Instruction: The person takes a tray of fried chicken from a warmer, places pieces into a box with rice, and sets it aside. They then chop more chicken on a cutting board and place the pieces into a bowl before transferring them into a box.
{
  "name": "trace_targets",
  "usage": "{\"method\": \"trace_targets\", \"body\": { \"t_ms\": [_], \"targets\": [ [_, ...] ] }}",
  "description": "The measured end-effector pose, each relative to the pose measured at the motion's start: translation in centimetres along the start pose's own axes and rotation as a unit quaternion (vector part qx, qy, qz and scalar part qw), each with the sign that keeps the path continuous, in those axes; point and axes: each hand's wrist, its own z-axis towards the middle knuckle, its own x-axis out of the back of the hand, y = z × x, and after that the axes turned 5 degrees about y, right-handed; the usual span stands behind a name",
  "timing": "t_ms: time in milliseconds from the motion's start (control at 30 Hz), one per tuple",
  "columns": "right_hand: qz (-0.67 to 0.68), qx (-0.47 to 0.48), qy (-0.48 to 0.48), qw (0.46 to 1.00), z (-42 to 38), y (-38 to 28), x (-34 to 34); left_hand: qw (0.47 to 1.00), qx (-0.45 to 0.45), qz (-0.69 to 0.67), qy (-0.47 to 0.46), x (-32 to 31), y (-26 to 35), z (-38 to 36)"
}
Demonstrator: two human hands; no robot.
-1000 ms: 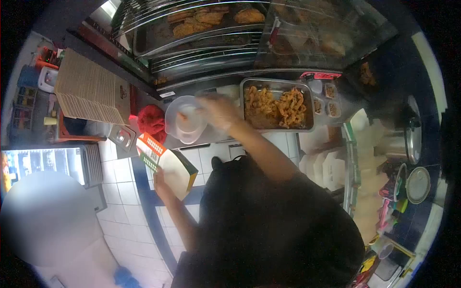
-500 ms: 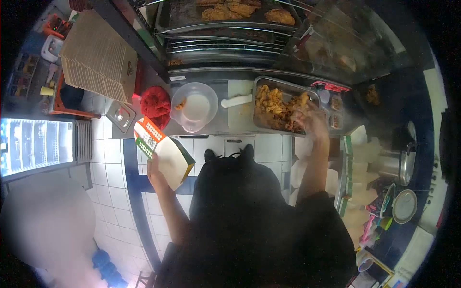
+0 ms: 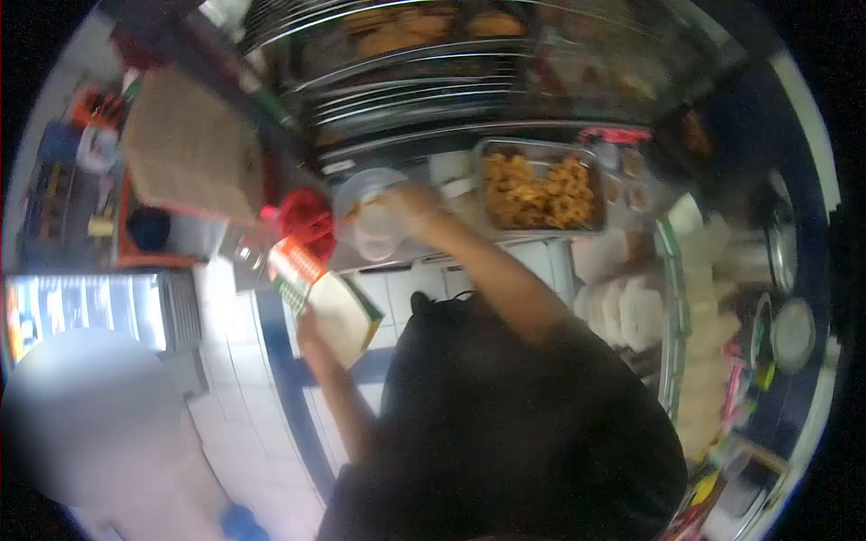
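Observation:
My left hand (image 3: 308,326) grips the lower edge of a paper food carton (image 3: 339,317), white inside with orange and green printing. Over the right side of a clear plastic bowl (image 3: 377,249) is my right hand (image 3: 410,209), its fingers smeared by motion. Whether it holds anything is hidden by the blur. A small orange-brown bit (image 3: 351,216) shows at the bowl's left. On the counter to the right, fried food pieces (image 3: 532,191) lie in a metal tray (image 3: 538,231), apart from both hands.
A bunched red cloth (image 3: 308,219) lies left of the bowl. Behind the counter, wire racks (image 3: 415,88) hold browned food. Stacked cardboard (image 3: 189,149) stands at the left. White containers (image 3: 631,311) sit below the tray at right.
My right hand has moved left from the food tray to the plastic bowl. The left hand still holds the carton. The whole view has shifted and blurred.

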Motion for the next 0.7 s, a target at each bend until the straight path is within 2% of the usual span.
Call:
{"method": "trace_targets", "body": {
  "t_ms": [33, 67, 100, 133, 167, 233, 267, 300, 333, 367, 400, 467, 500, 567, 600, 633, 667, 700],
  "targets": [
    [-0.034, 0.031, -0.005, 0.999, 1.1, -0.4, -0.7, 0.999, -0.032, -0.022, -0.014, 1.4, -1.9, 1.7],
    [-0.067, 0.065, -0.013, 0.996, 2.0, 0.3, -1.8, 0.999, -0.021, 0.025, 0.023, 0.9, -0.6, 0.9],
    [-0.068, 0.049, -0.004, 0.996, 2.5, 1.7, -3.3, 1.0, -0.02, 0.005, -0.024, 1.6, -0.8, 1.1],
    [-0.058, 0.064, 0.161, 0.983, 3.0, 2.9, -5.1, 0.999, -0.022, 0.022, -0.013, 2.0, -1.2, 1.3],
    [-0.049, 0.081, 0.317, 0.944, 3.5, 3.0, -5.7, 0.999, -0.02, 0.038, 0.002, 2.7, -0.9, 1.8],
    [-0.037, -0.014, 0.186, 0.982, -0.2, 5.7, 0.2, 1.0, -0.01, 0.005, -0.002, 3.1, -0.8, 1.2],
    [-0.022, -0.074, 0.154, 0.985, -4.5, 6.1, 5.4, 1.0, -0.002, -0.027, 0.0, 3.2, -1.2, 0.7],
    [-0.128, -0.15, 0.161, 0.967, -6.7, 9.4, 5.9, 0.999, 0.002, -0.03, 0.011, 3.9, -1.8, 1.0],
    [-0.195, -0.15, 0.143, 0.959, -9.2, 12.0, 7.5, 0.999, -0.018, 0.044, 0.013, 4.9, -2.6, 2.0],
    [-0.134, -0.313, 0.058, 0.939, -10.8, 15.4, 8.9, 0.992, -0.038, 0.118, 0.014, 5.7, -3.1, 2.3],
    [-0.231, -0.26, 0.032, 0.937, -12.3, 21.0, 7.6, 0.992, -0.036, 0.118, 0.022, 5.7, -3.2, 2.1],
    [-0.192, -0.401, 0.03, 0.895, -13.2, 25.6, 6.5, 0.999, 0.041, -0.008, 0.019, 4.4, -3.1, 2.1],
    [-0.191, -0.394, 0.026, 0.899, -13.7, 26.8, 6.2, 0.999, 0.039, -0.007, 0.028, 3.4, -2.7, 1.7],
    [-0.355, -0.212, -0.094, 0.906, -14.2, 29.0, 5.5, 0.999, 0.026, 0.022, 0.006, 1.4, -1.1, 0.6],
    [-0.237, -0.26, 0.025, 0.936, -15.4, 31.4, 5.0, 1.0, 0.023, 0.001, 0.005, 0.0, 0.3, -0.8],
    [-0.106, -0.297, 0.137, 0.939, -16.0, 32.4, 3.9, 0.999, 0.017, 0.002, 0.027, -0.3, 0.1, -1.1],
    [0.14, -0.261, 0.235, 0.926, -16.2, 30.2, 3.8, 0.999, 0.022, -0.004, 0.026, -0.1, -0.1, -1.0],
    [0.38, -0.217, 0.311, 0.844, -16.1, 27.2, 5.4, 0.999, 0.025, -0.009, 0.02, 0.0, 0.1, -0.8]
  ]
}}
